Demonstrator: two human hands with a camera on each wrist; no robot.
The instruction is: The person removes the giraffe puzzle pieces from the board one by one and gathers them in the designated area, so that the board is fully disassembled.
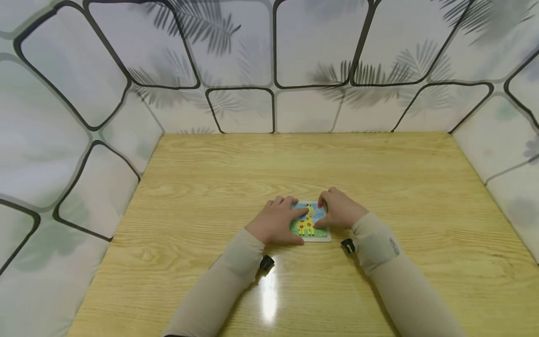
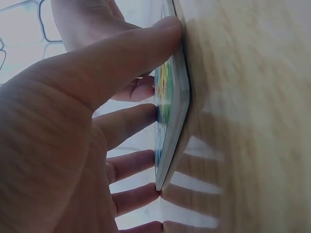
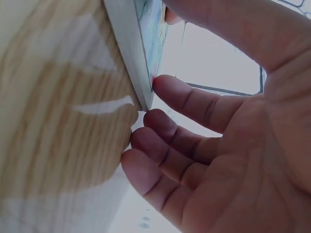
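A thin, rectangular, pale-edged picture board (image 1: 315, 232) is lying flat on the light wood-grain tabletop (image 1: 311, 164), its printed face turning upward; the face is showing a yellow giraffe with red spots (image 1: 306, 225) standing on green ground before a blue background, and a small red patch is appearing near the upper right corner. The person's left hand (image 1: 278, 222) is spreading over the board's left side, its thumb touching the near edge; the right hand (image 1: 342, 209) is touching the right side, its index fingertip resting beside the red patch.
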